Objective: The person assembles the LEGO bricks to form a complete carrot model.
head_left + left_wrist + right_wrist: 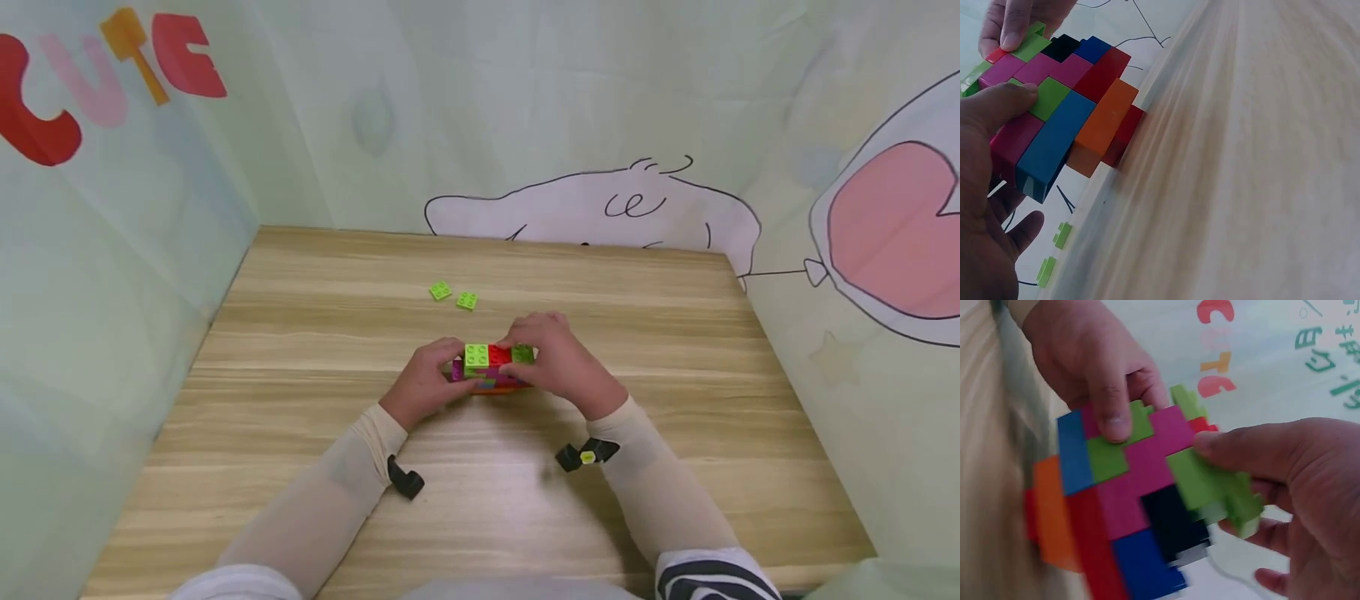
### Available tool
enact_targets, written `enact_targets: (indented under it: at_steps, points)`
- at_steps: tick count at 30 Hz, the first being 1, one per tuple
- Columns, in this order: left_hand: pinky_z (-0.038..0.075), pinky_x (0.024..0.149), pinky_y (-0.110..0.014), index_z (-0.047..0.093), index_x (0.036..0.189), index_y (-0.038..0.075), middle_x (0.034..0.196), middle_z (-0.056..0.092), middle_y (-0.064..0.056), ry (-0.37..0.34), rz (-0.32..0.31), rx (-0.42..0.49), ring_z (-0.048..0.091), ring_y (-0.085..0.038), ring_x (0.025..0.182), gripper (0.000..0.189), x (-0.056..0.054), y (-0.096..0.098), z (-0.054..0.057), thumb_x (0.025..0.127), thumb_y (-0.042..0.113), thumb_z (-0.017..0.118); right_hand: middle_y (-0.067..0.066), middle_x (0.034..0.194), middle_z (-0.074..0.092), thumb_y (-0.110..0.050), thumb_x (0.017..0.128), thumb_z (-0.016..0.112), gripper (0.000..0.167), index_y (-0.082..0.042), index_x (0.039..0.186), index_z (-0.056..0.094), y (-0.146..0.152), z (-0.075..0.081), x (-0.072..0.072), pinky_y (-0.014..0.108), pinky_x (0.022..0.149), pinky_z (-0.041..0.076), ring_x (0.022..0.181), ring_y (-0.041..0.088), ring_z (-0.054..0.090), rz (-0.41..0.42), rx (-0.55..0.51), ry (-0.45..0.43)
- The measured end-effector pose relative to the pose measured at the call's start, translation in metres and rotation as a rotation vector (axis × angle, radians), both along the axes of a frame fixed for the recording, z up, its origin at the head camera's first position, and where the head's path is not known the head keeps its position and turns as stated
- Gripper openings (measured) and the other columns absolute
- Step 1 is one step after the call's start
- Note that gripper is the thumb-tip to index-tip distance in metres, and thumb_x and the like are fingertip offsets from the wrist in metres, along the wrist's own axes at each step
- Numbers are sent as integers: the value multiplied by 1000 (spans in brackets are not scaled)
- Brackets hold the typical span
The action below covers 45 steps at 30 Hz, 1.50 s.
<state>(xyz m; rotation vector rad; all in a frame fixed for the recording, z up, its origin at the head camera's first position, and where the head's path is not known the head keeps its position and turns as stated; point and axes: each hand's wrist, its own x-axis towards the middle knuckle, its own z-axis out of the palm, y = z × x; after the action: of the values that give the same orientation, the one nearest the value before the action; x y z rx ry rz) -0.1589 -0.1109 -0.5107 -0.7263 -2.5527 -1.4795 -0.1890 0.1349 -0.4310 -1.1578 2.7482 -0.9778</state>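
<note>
A multicoloured toy brick model (495, 379) stands upright on the wooden table, held between both hands. My left hand (423, 383) grips its left side, its thumb pressed on the front face near a lime brick (1050, 99). My right hand (558, 362) grips the upper right, thumb at the front beside a red piece and fingers behind. Lime bricks (476, 356) sit on top at both ends, with red between them. Below come pink and blue bricks (1072, 453), then an orange brick (1104, 128) and a red one (1124, 136) at the bottom.
Two loose lime bricks (440, 291) lie on the table (337, 283) behind the model. Printed fabric walls (360, 108) rise at the back and sides. Each forearm has a beige sleeve and a black wrist mount (587, 456).
</note>
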Motion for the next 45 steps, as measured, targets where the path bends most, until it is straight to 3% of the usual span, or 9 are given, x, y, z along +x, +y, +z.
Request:
enact_targets:
  at_steps: [7, 11, 15, 20, 24, 28, 33, 38, 45]
  points:
    - [56, 95, -41, 72, 121, 14, 116, 70, 1, -37, -5, -4, 63, -15, 107, 41, -3, -3, -4, 86, 29, 87, 2, 119, 73, -21, 83, 89, 51, -13, 130, 70, 8, -44, -1, 48, 101, 46, 112, 19, 63, -24, -262, -130]
    - [48, 105, -50, 64, 139, 13, 132, 67, -4, -86, -20, 127, 59, -23, 124, 46, -11, -13, -7, 103, 42, 63, 4, 132, 68, -20, 83, 89, 71, -13, 146, 56, 15, -65, -2, 51, 102, 48, 119, 23, 61, -73, -321, -265]
    - [39, 114, -54, 59, 144, 8, 142, 62, -10, -153, 157, 204, 52, -28, 136, 44, -32, -26, -11, 110, 34, 51, -1, 128, 69, -23, 82, 91, 62, -15, 137, 64, 20, -82, -5, 47, 104, 50, 116, 20, 63, -103, -344, -417]
    - [33, 120, -51, 61, 145, 15, 150, 56, -9, -197, 430, 6, 45, -32, 142, 56, -79, -36, -14, 93, 30, 77, 4, 119, 73, -20, 83, 90, 50, -9, 127, 69, 22, -90, -6, 46, 100, 54, 109, 24, 67, -61, -386, -519]
    - [28, 119, -54, 62, 145, 18, 150, 57, -10, -160, 456, -187, 44, -35, 142, 64, -109, -42, -18, 86, 32, 82, 4, 117, 74, -17, 82, 90, 49, -8, 125, 70, 22, -92, -7, 44, 98, 55, 107, 22, 68, -64, -397, -511]
    - [28, 112, -57, 65, 141, 17, 145, 62, -9, -138, 440, -301, 47, -35, 138, 58, -123, -41, -20, 88, 35, 81, 3, 118, 74, -19, 82, 90, 49, -9, 126, 70, 23, -93, -7, 44, 100, 54, 108, 22, 67, -75, -382, -506]
    - [28, 111, -57, 71, 133, 15, 137, 68, -8, -147, 439, -316, 50, -33, 133, 47, -124, -41, -22, 90, 31, 80, 3, 119, 73, -20, 83, 89, 49, -9, 127, 69, 22, -94, -6, 44, 102, 53, 110, 22, 67, -73, -358, -510]
    - [34, 112, -53, 74, 127, 15, 131, 70, -8, -146, 439, -214, 56, -31, 127, 37, -119, -41, -21, 92, 26, 78, 4, 117, 74, -18, 83, 90, 47, -8, 125, 70, 21, -95, -5, 42, 99, 54, 107, 21, 67, -86, -372, -493]
    - [47, 107, -50, 77, 119, 15, 125, 70, -4, -97, 336, 85, 60, -23, 120, 27, -76, -30, 12, 92, 14, 79, 1, 118, 74, -25, 84, 89, 49, -11, 126, 70, 26, -96, -8, 42, 100, 54, 108, 20, 67, -91, -351, -515]
